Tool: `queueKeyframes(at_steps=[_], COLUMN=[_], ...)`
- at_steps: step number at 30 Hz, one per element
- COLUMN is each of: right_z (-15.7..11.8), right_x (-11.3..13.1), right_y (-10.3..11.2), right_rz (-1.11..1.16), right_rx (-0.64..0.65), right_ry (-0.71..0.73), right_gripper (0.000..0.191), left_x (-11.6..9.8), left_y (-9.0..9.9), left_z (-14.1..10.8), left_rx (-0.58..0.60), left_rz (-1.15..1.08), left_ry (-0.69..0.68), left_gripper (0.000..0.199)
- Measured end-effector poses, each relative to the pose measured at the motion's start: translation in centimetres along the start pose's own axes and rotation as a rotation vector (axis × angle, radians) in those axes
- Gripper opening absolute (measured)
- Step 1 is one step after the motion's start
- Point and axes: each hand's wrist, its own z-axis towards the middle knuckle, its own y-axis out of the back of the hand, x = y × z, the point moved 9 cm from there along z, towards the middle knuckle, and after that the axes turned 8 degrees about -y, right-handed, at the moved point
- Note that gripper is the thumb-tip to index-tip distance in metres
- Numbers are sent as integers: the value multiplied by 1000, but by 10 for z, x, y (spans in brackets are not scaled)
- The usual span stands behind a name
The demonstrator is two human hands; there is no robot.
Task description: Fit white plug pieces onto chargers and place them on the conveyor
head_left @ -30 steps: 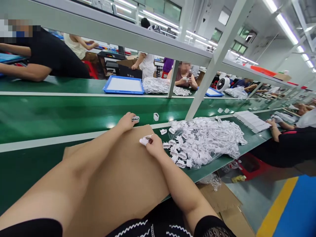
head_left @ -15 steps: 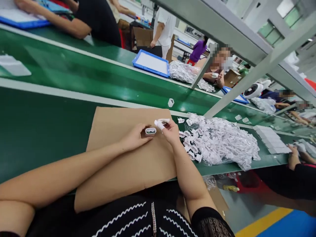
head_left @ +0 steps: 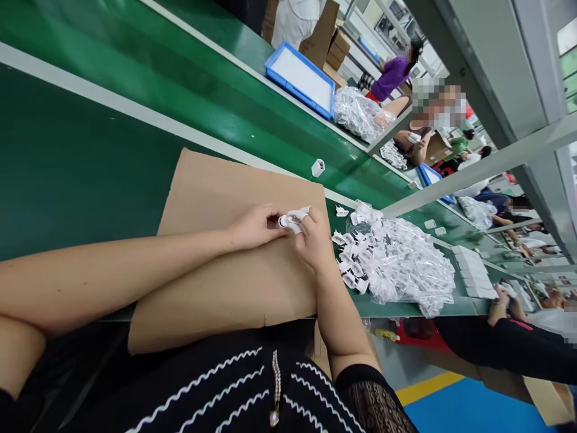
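Note:
My left hand (head_left: 256, 227) is closed around a white charger housing (head_left: 283, 221), mostly hidden by the fingers. My right hand (head_left: 315, 242) meets it at its open end, above the sheet of brown cardboard (head_left: 238, 282). White finger covers (head_left: 301, 214) wrap some of the right fingertips. Those fingers pinch a small white piece, probably a plug cap, against the housing; its outline blends with the covers. Right of my hand, loose white plug caps with prongs (head_left: 356, 264) lie beside a clear plastic bag (head_left: 410, 264) full of more.
A single white housing (head_left: 318, 168) stands on the green conveyor belt (head_left: 216, 114) ahead. Beyond it sits a blue-rimmed tray (head_left: 302, 81). A slanted metal post (head_left: 451, 174) rises at the right. White boxes (head_left: 473, 273) lie near a co-worker's hands (head_left: 505, 300).
The housing and my right hand, apart before, are now together. The housing's open end has turned from facing me toward the right hand. The camera view has tilted and shifted right.

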Motion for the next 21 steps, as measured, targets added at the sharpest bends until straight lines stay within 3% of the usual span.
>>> queueKeyframes(at_steps=[12, 21], right_z=[11, 14], right_x=[1, -3], right_y=[-8, -11], right_rz=[-32, -54], right_rx=[116, 126], right_ry=[-24, -68], right_gripper=[34, 40], left_x=[2, 4], left_y=[0, 0], left_z=[0, 2], left_rx=[0, -14], left_rz=[5, -9], left_ry=[0, -20], left_gripper=[39, 40])
